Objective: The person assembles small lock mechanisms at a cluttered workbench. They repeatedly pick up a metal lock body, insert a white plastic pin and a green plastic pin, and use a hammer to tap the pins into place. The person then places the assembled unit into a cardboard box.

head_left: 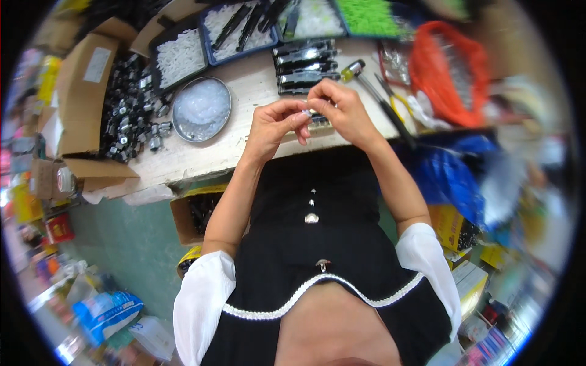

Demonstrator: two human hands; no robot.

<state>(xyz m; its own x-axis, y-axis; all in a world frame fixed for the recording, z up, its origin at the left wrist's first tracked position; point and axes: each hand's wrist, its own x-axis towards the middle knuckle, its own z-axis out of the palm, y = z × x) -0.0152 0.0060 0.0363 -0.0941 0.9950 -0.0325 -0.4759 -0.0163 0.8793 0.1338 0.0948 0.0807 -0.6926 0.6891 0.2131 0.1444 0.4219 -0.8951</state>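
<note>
While L grip (pixel 276 127) faces R grip (pixel 340 111), small pale pc (pixel 307 113) btwn.

Left hand (pixel 268 127) and right hand (pixel 345 112) meet above worktop (pixel 250 76), pinching a small part (pixel 308 113), too tiny to ID. Black pieces (pixel 305 66) in a row just beyond; dish (pixel 205 138) off left, orange bag (pixel 423 70) off right.

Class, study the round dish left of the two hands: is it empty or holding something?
Holding something: a whitish, translucent heap covers much of the round dish, inside its rim.
</note>
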